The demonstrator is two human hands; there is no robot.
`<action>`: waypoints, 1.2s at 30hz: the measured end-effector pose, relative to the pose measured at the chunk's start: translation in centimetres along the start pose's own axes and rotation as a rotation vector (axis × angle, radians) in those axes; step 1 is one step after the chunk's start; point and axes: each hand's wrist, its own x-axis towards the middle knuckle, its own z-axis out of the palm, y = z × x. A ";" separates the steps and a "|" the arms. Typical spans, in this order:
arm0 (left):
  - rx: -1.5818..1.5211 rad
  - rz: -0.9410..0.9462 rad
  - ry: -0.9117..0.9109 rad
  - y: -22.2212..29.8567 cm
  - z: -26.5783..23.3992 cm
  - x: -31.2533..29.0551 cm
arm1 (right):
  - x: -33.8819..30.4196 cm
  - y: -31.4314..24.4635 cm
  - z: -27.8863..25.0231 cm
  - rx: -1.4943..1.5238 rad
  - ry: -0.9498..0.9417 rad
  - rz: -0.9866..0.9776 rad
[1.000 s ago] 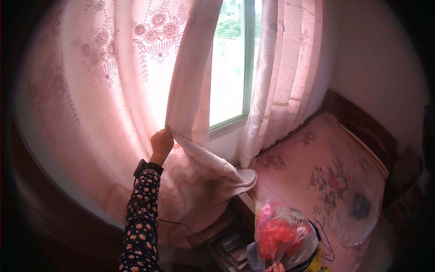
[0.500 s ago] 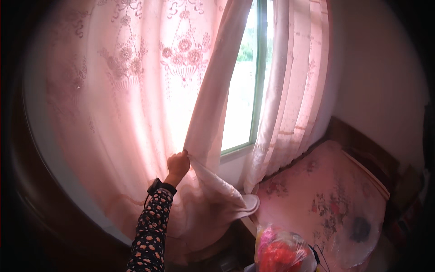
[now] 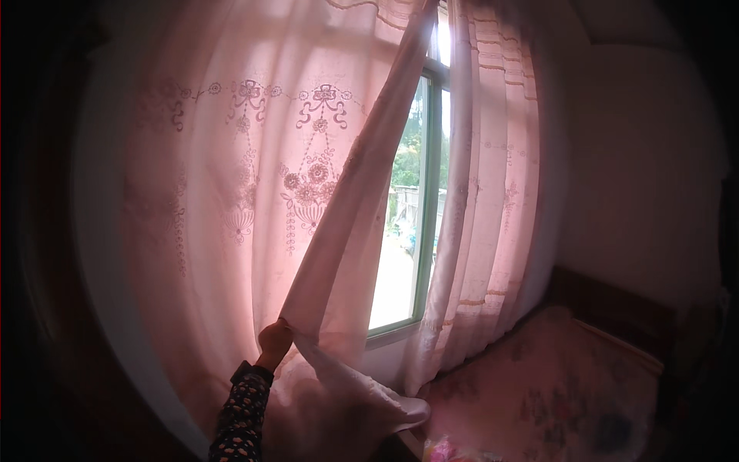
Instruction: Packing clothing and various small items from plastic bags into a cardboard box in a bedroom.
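The left hand (image 3: 274, 344) is closed tight on the edge of the pink curtain (image 3: 231, 200), low down and to the left of the window (image 3: 419, 223). The grip is a clenched one, with the cloth bunched inside the fist. The right hand is not seen at all.

The curtain is drawn away from the window, so a bright gap is left open where green trees are seen through the glass. From the fist, the held edge is stretched up in a long slant toward the top of the window. Below the fist, loose cloth is piled in soft folds under the window. A second curtain panel (image 3: 485, 215) is hung just to the right of the window, and a bed (image 3: 554, 385) with a flowery cover is placed lower down on that same side.

For this step to be done well, the cloth should likely be held firmly but pulled gently and evenly, so the thin, lacy stuff is not torn and the top is not yanked loose.
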 end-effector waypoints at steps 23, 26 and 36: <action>0.638 -0.428 0.456 -35.0 -23.3 -9.2 | -1.2 -0.9 -1.5 -0.077 -0.233 -0.048; 0.920 -0.286 0.323 -39.1 -24.4 -9.7 | -1.8 -0.4 -1.1 -0.067 -0.205 -0.054; 0.723 -0.592 0.151 -47.8 -34.1 -20.3 | -2.9 0.0 -0.3 -0.079 -0.259 -0.034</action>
